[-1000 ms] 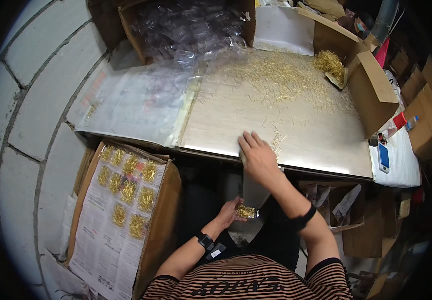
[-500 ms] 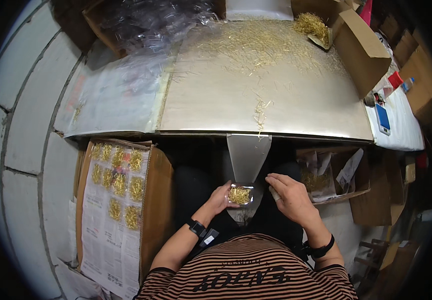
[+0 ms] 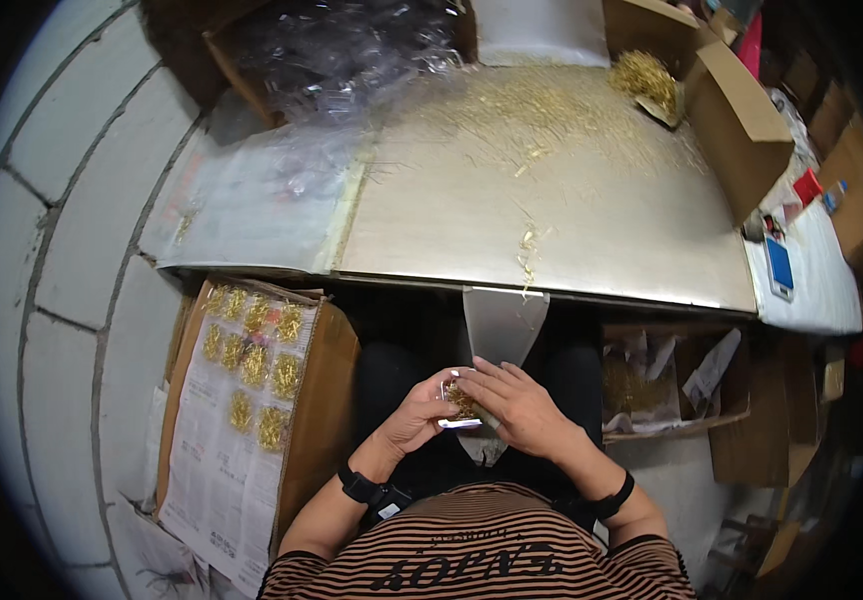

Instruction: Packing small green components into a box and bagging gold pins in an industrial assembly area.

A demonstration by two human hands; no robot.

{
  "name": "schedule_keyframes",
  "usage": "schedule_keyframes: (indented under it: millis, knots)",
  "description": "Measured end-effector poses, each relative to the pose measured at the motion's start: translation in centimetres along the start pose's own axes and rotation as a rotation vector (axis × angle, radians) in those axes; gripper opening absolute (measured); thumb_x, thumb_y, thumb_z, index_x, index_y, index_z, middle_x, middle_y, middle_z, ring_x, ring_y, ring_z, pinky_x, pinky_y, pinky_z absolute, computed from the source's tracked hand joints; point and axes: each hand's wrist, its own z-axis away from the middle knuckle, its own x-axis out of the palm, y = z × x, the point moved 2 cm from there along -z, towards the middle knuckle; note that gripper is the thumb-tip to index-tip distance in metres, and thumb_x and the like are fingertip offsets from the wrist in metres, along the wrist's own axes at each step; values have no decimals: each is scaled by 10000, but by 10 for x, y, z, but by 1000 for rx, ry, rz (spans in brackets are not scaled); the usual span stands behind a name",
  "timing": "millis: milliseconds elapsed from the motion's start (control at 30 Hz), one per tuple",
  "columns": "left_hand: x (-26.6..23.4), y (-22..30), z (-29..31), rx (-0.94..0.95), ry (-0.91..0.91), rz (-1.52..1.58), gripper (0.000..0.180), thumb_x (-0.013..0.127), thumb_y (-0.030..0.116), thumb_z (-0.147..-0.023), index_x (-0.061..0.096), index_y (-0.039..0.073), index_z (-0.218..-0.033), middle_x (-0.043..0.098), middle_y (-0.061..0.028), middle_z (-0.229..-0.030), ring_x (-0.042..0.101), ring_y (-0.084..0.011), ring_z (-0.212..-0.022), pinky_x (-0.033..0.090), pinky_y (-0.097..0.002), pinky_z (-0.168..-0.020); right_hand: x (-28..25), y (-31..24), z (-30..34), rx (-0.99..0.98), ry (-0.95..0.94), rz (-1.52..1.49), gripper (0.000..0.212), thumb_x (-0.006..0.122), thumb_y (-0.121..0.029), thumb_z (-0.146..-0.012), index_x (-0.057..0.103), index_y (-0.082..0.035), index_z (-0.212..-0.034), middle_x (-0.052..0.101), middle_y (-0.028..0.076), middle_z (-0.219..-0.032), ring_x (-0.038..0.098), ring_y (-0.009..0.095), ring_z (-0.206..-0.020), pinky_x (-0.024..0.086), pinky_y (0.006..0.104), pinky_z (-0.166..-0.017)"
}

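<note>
Counter (image 3: 432, 240) spans the upper work area and carries thin gold pieces (image 3: 527, 115), spread loosely across its far half; a narrow trail of them runs toward the near edge. Clear bags (image 3: 347, 60) are massed at the far left. Carton (image 3: 322, 420) stands at lower left, faced with newspaper (image 3: 202, 470). Box (image 3: 687, 428), open at the top, sits below the counter at right. Grey chute (image 3: 504, 325) extends down from the near edge, narrowing toward the person. Right hand (image 3: 512, 405) is partly open, fingers nearly straight and laid against the packet; whether it grips cannot be told. Left hand (image 3: 417, 415) is closed on the packet's left side, thumb toward the person. Blue scale (image 3: 780, 268) rests at far right. Ten gold packs (image 3: 286, 376) lie in rows on the newspaper. Packet (image 3: 460, 402), clear and holding gold pieces, is between both hands, near the chute's lower end.
</note>
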Motion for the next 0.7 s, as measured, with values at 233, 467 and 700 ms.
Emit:
schedule_keyframes:
  millis: [233,467,700]
  knots:
    - [21,7,-13,100,8,-48,493,556,45,-822,382,14,-1283,522,-122,-1164,555,-212,-1074,506,-387,-888,-12,3,17,76,72,-25,507,588,3,-711,504,-39,-1209,516,107,-1251,431,285,-1237,362,469,-994]
    - [28,10,-13,204,167,12,358,356,267,-981,468,10,-1203,586,-129,-1081,621,-202,-945,579,-344,-712,-26,9,12,8,268,-167,464,581,56,-727,535,-37,-1179,550,157,-1207,512,318,-1154,399,430,-972]
    - [28,64,54,403,471,-231,335,376,258,-973,520,-6,-1120,618,-106,-949,642,-160,-774,568,-265,-549,-37,35,28,328,614,-475,272,455,80,-800,597,25,-1025,626,138,-958,620,207,-855,468,290,-805]
